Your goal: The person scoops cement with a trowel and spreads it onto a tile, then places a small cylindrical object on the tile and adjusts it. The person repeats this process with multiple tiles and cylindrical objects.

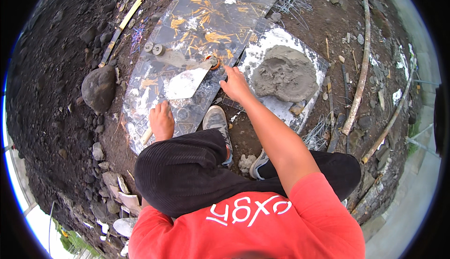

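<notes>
Gripping a pale wooden handle [146, 136], the left hand [161, 120] has its fingers curled closed around it, just below the flat, pointed metal trowel blade [185, 83] that lies on a glossy dark plastic sheet [206, 20]. The right hand [236, 84], fingers loosely spread and holding nothing, rests just right of the blade, with a rough grey mortar heap [286, 74] further right

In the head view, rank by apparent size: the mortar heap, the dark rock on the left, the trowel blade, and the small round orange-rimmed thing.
1. mortar heap
2. dark rock
3. trowel blade, close to the rock, so unsure
4. orange-rimmed thing
</notes>
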